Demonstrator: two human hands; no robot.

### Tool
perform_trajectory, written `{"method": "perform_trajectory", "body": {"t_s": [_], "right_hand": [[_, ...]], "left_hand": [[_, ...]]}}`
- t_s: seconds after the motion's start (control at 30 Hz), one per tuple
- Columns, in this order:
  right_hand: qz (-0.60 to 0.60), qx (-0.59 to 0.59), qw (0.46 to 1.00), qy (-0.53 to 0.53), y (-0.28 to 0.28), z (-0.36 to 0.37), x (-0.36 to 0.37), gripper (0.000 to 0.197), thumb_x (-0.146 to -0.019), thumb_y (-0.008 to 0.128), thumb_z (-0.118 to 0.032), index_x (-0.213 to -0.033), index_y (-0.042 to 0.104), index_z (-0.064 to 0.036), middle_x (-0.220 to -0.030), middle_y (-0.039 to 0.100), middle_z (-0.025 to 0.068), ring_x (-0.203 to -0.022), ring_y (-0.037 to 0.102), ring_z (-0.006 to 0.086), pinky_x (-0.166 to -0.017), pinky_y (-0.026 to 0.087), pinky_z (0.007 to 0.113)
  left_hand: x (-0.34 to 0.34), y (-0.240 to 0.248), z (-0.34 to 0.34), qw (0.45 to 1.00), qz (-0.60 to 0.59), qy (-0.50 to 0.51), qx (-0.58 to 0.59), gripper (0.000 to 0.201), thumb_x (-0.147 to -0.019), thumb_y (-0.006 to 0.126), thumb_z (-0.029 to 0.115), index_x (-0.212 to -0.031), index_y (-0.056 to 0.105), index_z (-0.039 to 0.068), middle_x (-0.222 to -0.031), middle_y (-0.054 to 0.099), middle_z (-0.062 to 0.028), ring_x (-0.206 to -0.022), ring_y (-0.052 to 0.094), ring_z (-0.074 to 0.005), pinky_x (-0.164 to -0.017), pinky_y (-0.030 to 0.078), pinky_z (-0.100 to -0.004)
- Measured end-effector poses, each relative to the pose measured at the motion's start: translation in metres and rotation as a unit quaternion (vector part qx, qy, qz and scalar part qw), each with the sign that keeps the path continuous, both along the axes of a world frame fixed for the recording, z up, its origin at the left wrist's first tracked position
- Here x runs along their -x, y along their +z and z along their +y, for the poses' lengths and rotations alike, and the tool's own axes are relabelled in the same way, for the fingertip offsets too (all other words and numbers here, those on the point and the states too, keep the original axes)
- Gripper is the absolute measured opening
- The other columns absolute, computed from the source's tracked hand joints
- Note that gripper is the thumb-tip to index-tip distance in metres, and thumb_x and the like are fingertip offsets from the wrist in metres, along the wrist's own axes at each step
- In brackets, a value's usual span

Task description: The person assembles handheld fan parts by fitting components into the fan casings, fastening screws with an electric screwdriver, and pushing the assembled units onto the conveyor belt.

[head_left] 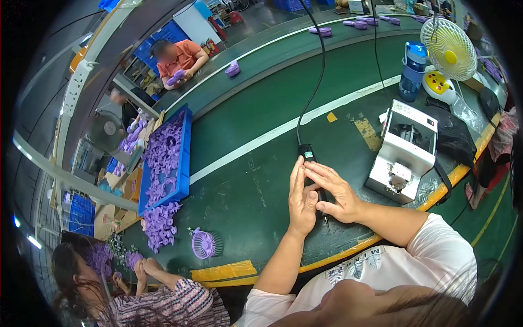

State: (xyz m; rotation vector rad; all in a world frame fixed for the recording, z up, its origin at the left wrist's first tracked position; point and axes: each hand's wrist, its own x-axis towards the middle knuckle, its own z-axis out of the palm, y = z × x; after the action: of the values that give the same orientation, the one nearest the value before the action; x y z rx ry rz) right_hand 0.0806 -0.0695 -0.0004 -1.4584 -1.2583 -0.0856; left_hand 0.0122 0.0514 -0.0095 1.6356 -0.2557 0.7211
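A black electric screwdriver point(306, 151) stretches under my two hands, its cord running up and away and its thin bit showing below my palms. My left hand point(301, 204) has its fingers out straight, with the fingertips at the tool's upper end. Beside it my right hand point(339, 195) lies with fingers stretched out and spread, crossing over the tool's body. The thumbs come close together between the palms. Neither hand wraps round the screwdriver; whether the palms press on it is hidden.
At right stand a white screw-feeding machine point(404, 152), a blue bottle point(412, 73) and a white fan point(449, 50). At left, a blue crate point(184, 177) holds purple parts, near a purple fan cage point(204, 244). Two co-workers handle purple pieces; a green conveyor point(261, 103) runs behind.
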Motion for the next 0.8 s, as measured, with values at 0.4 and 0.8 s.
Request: {"method": "perform_trajectory", "body": {"t_s": [0.4, 0.8], "right_hand": [[0.023, -0.005, 0.978, 0.206, -0.005, 0.004, 0.005, 0.066, -0.065, 0.077, -0.034, -0.122, 0.053, -0.0097, -0.137, 0.028, 0.0266, -0.129, 0.026, 0.0395, -0.094, 0.035, 0.048], [0.076, -0.086, 0.961, 0.252, 0.000, 0.010, 0.012, 0.069, -0.040, 0.083, -0.026, -0.100, 0.062, -0.0002, -0.100, 0.059, 0.0195, -0.101, 0.053, 0.0326, -0.088, 0.040, 0.043]], "left_hand": [[0.007, 0.002, -0.010, 0.965, 0.088, -0.232, 0.088, 0.091, -0.073, 0.058, 0.059, -0.139, 0.023, 0.007, -0.146, 0.011, -0.0172, -0.132, 0.019, -0.0343, -0.105, 0.020, -0.0457], [0.001, -0.015, 0.019, 0.920, 0.067, -0.386, -0.008, 0.116, -0.040, 0.080, 0.054, -0.136, 0.032, 0.012, -0.145, 0.012, -0.0174, -0.131, 0.024, -0.0339, -0.102, 0.028, -0.0465]]}}
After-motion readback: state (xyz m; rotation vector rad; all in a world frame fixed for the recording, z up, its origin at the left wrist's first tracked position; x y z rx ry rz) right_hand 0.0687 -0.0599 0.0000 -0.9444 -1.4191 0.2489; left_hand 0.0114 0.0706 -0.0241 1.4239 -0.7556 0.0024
